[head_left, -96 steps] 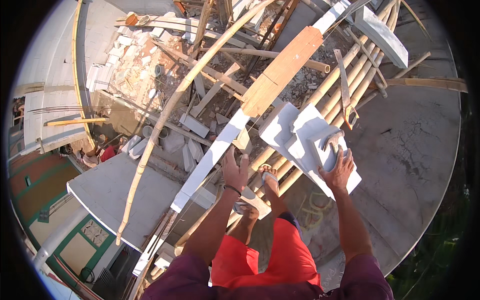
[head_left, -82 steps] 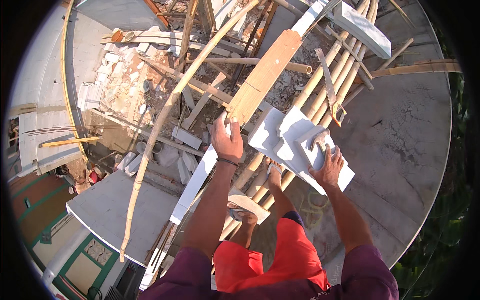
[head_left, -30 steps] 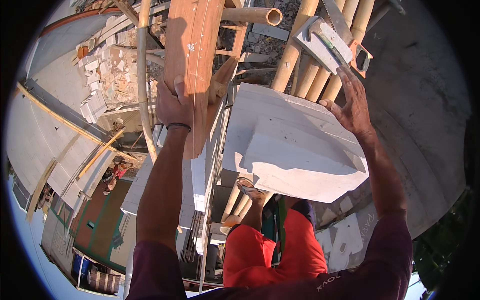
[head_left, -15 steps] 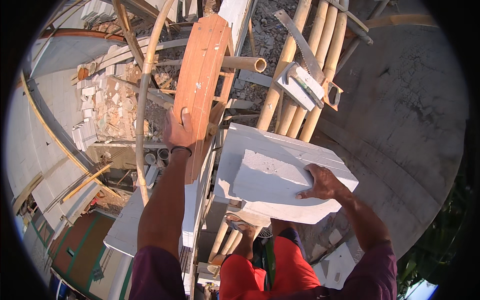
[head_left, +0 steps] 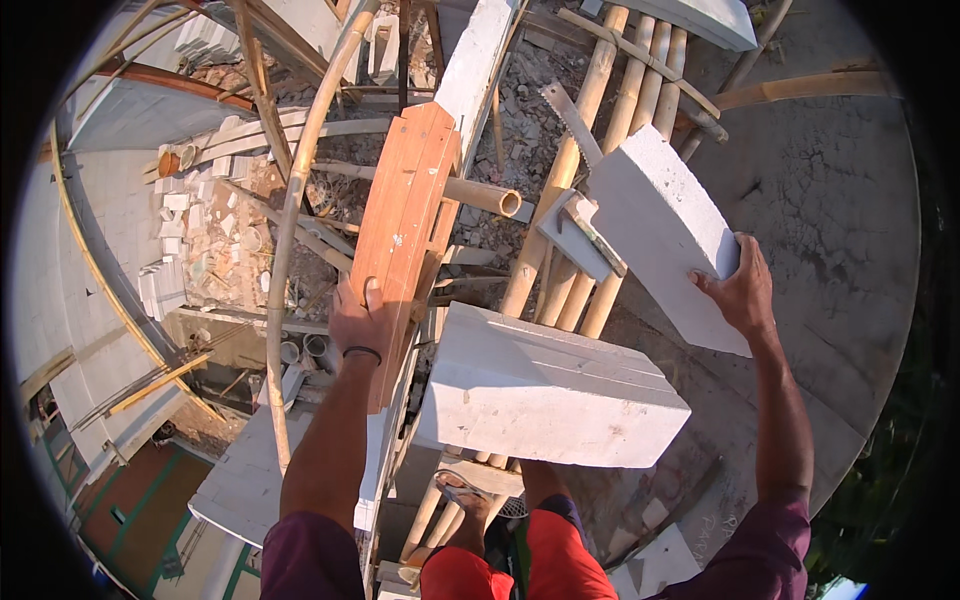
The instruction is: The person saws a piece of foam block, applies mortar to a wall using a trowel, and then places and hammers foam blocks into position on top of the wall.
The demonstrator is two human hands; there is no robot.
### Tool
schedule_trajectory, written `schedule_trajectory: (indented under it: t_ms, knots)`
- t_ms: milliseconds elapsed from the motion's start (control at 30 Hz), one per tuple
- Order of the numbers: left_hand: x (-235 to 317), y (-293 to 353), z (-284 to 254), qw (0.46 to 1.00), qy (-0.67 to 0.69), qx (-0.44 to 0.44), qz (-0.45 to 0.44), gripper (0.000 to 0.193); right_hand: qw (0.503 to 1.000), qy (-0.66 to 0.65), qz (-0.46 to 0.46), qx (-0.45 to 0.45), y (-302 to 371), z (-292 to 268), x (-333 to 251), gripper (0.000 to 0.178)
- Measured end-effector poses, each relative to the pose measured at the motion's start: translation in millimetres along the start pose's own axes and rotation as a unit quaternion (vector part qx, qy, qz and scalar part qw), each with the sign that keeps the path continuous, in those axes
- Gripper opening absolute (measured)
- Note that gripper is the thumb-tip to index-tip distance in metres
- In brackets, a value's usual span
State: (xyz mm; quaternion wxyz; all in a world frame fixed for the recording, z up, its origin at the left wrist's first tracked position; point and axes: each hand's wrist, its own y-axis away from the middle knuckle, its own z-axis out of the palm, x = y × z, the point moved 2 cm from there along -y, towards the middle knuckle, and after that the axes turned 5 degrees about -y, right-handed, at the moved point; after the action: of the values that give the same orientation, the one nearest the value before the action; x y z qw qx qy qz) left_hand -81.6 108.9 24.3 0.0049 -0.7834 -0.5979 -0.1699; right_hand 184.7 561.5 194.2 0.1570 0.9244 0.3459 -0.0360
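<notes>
My right hand [head_left: 740,290] grips the edge of a white lightweight block [head_left: 665,235], held tilted above the bamboo poles at the right. Below it lies a stack of similar white blocks [head_left: 550,390], in front of my legs. My left hand [head_left: 360,315] is closed round the near-left edge of a reddish wooden frame [head_left: 405,190] standing on the wall. Behind the held block shows the toothed blade of a handsaw [head_left: 570,118]; its handle is hidden. A long-handled hand tool [head_left: 598,238] rests on a small block piece [head_left: 572,245] close by.
Bamboo scaffold poles [head_left: 545,200] run underneath, and an upright bamboo pole [head_left: 288,230] stands left of the frame. A narrow block wall [head_left: 475,70] continues ahead. Far below at left lie rubble and loose blocks [head_left: 215,225]. A grey concrete surface [head_left: 820,210] fills the right side.
My right hand has lifted a block off the stack and swung it forward and right, now covering the saw's handle. My left hand stays on the wooden frame. The view has shifted slightly.
</notes>
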Motion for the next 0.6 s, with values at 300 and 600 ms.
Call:
schedule_trajectory:
  t_ms: [300,600]
  knots:
    - [-6,-6,18,0.999,-0.027,0.024,0.034,0.055,0.949,0.135,-0.029,0.284,-243,162,52,0.071]
    - [-2,-5,16,1.0,0.01,-0.003,0.026,0.056,0.955,0.143,-0.035,0.259,-232,260,49,0.069]
